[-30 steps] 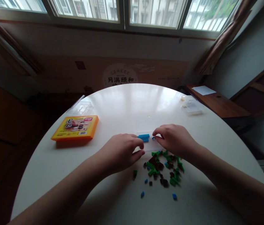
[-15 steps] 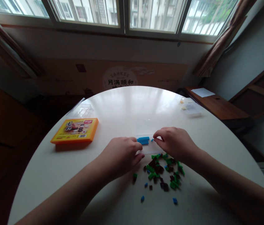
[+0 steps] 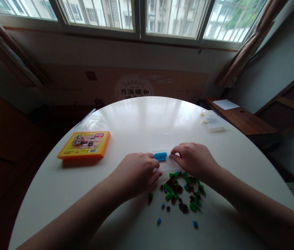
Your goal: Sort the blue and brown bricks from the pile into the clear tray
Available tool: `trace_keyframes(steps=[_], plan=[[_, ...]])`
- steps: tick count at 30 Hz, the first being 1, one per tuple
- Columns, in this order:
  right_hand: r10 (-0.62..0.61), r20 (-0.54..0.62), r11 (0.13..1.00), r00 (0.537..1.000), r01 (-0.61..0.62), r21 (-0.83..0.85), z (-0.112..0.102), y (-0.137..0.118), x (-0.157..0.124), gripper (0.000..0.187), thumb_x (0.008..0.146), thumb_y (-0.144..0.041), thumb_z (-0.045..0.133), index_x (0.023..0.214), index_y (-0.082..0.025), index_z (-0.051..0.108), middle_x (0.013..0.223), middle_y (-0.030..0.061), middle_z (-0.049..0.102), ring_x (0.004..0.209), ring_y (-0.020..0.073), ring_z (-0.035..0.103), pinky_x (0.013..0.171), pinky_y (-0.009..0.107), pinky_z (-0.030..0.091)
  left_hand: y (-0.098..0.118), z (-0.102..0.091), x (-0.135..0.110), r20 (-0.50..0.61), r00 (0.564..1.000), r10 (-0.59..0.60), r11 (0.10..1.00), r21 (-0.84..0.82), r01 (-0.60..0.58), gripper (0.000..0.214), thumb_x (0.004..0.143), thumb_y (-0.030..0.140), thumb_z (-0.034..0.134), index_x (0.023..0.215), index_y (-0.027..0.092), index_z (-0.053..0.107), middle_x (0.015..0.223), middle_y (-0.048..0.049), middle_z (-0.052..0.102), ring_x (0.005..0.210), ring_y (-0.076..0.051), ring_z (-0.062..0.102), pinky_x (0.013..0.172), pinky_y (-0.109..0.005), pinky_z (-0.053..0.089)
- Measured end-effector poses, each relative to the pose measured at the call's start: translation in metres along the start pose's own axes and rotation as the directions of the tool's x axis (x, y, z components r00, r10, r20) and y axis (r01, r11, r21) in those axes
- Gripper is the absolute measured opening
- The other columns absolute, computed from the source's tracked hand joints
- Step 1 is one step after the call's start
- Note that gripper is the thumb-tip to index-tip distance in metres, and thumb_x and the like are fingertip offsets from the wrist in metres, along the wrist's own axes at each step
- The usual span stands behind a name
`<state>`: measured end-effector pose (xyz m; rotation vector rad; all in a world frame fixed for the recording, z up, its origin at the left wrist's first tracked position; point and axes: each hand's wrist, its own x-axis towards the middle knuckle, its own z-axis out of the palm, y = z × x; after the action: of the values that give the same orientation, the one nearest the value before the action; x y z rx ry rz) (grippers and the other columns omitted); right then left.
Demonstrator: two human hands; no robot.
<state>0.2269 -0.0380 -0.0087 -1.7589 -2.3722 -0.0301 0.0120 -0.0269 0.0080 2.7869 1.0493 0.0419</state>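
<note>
A shallow clear plastic box (image 3: 169, 166) lies on the round white table (image 3: 133, 128), holding a block of blue bricks (image 3: 160, 156) lined up side by side. The right hand (image 3: 195, 156) pinches a small blue brick (image 3: 170, 156) between thumb and index fingertip, just right of that block. The left hand (image 3: 138, 170) rests with curled fingers at the block's left end, hiding that side of the box; whether it grips anything cannot be told. A yellow-and-orange Go set box (image 3: 84, 145) lies to the left, its contents hidden, with a clear plastic case (image 3: 92, 123) behind it. Far right, another clear box (image 3: 216, 125) has pale yellow bits beside it. Loose green, brown and blue bricks (image 3: 173, 185) lie scattered between the person and the central box. Compared with a second ago, the right fingertips and small brick sit slightly closer to the block; the scattered bricks are unchanged
</note>
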Motion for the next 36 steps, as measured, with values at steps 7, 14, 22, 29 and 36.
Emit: trace_keyframes(steps=[7, 14, 22, 29, 36], plan=[[-0.005, -0.030, 1.000, 1.000, 0.006, 0.013, -0.0025, 0.0010, -0.0055, 0.020, 0.089, -0.029, 0.056, 0.090, -0.029, 0.076, 0.088, -0.0015, 0.075, 0.071, 0.0154, 0.065, 0.055, 0.026, 0.039, 0.0000, -0.0003, -0.0005, -0.007, 1.000, 0.004, 1.000, -0.014, -0.004, 0.024, 0.091, 0.035, 0.053, 0.084, 0.022, 0.072, 0.082, -0.0025, 0.067, 0.066, -0.017, 0.063, 0.057, -0.028, 0.043], [0.012, 0.024, 1.000, 1.000, -0.012, 0.014, 0.0012, 0.0015, -0.0020, 0.018, 0.088, -0.035, 0.059, 0.087, -0.030, 0.076, 0.084, -0.0014, 0.075, 0.073, 0.0170, 0.066, 0.058, 0.028, 0.039, -0.0001, -0.0008, 0.0001, -0.008, 1.000, 0.005, 1.000, -0.018, -0.006, 0.022, 0.091, 0.032, 0.054, 0.082, 0.022, 0.071, 0.081, -0.0021, 0.067, 0.066, -0.017, 0.062, 0.057, -0.027, 0.044], [0.009, 0.028, 1.000, 1.000, -0.009, 0.000, -0.0002, -0.0024, -0.0001, 0.021, 0.089, -0.031, 0.055, 0.089, -0.029, 0.076, 0.088, -0.0004, 0.076, 0.075, 0.0173, 0.067, 0.059, 0.028, 0.041, -0.0011, 0.0002, -0.0001, -0.010, 1.000, 0.023, 1.000, -0.018, -0.024, 0.022, 0.090, 0.028, 0.053, 0.080, 0.021, 0.070, 0.080, -0.0024, 0.067, 0.065, -0.016, 0.062, 0.056, -0.026, 0.043], [0.015, 0.029, 1.000, 0.999, -0.015, 0.004, 0.0014, -0.0037, 0.0021, 0.023, 0.090, -0.030, 0.054, 0.091, -0.027, 0.077, 0.089, 0.0014, 0.076, 0.077, 0.0183, 0.068, 0.060, 0.026, 0.041, -0.0001, -0.0005, -0.0002, -0.007, 1.000, 0.022, 1.000, -0.017, -0.022, 0.021, 0.089, 0.027, 0.053, 0.080, 0.020, 0.070, 0.080, -0.0034, 0.067, 0.064, -0.016, 0.061, 0.056, -0.026, 0.043], [0.018, 0.026, 1.000, 0.999, -0.018, -0.005, 0.0009, -0.0047, 0.0029, 0.022, 0.090, -0.031, 0.055, 0.090, -0.029, 0.077, 0.088, -0.0002, 0.076, 0.076, 0.0180, 0.068, 0.060, 0.027, 0.041, -0.0005, -0.0008, -0.0003, -0.007, 1.000, 0.024, 1.000, -0.014, -0.024, 0.022, 0.089, 0.027, 0.052, 0.079, 0.019, 0.070, 0.079, -0.0038, 0.067, 0.064, -0.016, 0.061, 0.056, -0.025, 0.042]])
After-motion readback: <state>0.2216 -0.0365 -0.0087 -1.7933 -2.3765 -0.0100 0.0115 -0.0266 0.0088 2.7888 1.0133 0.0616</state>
